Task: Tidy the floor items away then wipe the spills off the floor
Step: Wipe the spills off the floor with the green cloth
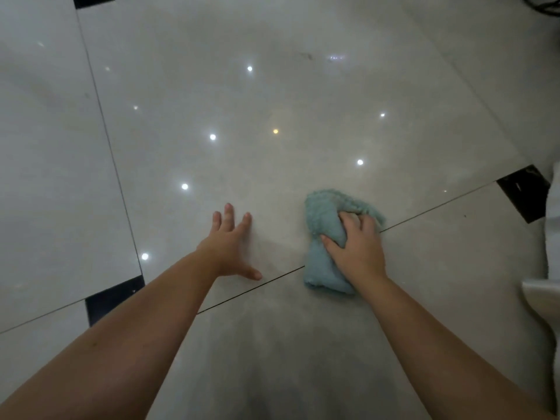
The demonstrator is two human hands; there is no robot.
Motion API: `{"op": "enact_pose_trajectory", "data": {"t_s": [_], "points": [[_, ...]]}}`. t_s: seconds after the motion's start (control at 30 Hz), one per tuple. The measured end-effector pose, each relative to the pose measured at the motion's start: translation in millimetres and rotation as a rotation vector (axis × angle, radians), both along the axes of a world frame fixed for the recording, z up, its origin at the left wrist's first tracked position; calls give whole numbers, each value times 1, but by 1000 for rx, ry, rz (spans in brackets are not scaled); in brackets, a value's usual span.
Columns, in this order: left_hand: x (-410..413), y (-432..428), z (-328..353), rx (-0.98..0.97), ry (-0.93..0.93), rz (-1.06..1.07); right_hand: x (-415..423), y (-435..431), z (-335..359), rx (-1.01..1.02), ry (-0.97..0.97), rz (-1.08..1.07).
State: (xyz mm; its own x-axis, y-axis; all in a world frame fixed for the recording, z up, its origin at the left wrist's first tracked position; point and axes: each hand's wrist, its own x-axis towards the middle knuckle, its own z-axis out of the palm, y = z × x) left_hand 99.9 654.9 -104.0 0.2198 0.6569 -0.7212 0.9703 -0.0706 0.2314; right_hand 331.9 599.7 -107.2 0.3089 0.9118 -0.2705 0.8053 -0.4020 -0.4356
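A bunched light-blue cloth [321, 219] lies on the glossy pale tiled floor [272, 101], across a dark grout line. My right hand [356, 247] presses down on it, fingers curled into the fabric. To the cloth's left, my left hand [228, 244] rests flat on the tile with its fingers spread and nothing in it. A faint dark smudge [306, 56] shows on the tile farther ahead. I cannot make out any wet spill around the cloth.
Small black inlay tiles sit at the tile corners: one at the lower left [113, 298], one at the right [524, 192], one at the top left [92, 0]. Something white [545, 280] stands at the right edge. Ceiling lights reflect as bright dots on the floor.
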Motion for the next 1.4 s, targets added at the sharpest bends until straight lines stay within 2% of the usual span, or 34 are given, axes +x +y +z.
{"op": "enact_pose_trajectory", "data": {"t_s": [0.13, 0.2, 0.27, 0.37, 0.43, 0.53, 0.63, 0.7, 0.8, 0.87, 0.9, 1.0, 1.07, 1.1, 1.17, 1.27, 1.33, 1.4], "points": [[-1, -4, -2, 2, -16, 5, -34, -3, -4, 45, -221, 340], [-2, -4, -2, 0, -17, 3, -22, 0, -11, 68, -297, 430], [-3, -2, 0, -13, -26, 0, 5, 9, -12, 76, -299, 293], [-3, -3, -2, -6, -23, 6, 37, 23, -8, 29, -292, -38], [-1, -7, -4, 7, -1, 3, 23, 17, -4, 0, -308, -49], [-1, -7, -6, 25, 12, 1, -19, -17, -9, 28, -278, 265], [-4, -6, -3, 33, 4, -4, -10, -26, -11, 41, -318, 497], [-4, -7, -4, 40, 4, -3, 18, -12, -10, 72, -336, 415], [-3, -8, -6, 54, 18, -2, 45, 6, -7, 1, -294, 38], [-1, -9, -5, 51, 23, -5, 26, -1, -5, -38, -312, -25], [-1, -9, -4, 49, 24, -4, 7, -10, -5, -7, -300, 27], [-2, -8, -1, 43, 20, -7, -31, -44, -10, 52, -271, 421], [-2, -7, 0, 32, 12, -11, -14, -43, -14, 86, -267, 581], [-2, -7, 0, 30, 11, -13, 5, -34, -18, 123, -285, 589], [-3, -8, -2, 37, 22, -10, 39, -10, -16, 139, -309, 410], [-1, -10, -5, 54, 44, -17, 50, 15, -10, 7, -299, 28], [-1, -10, -4, 46, 39, -11, 21, 13, -5, -24, -302, 10], [-1, -8, -4, 41, 29, -2, -12, -7, -8, 86, -300, 187]]}}
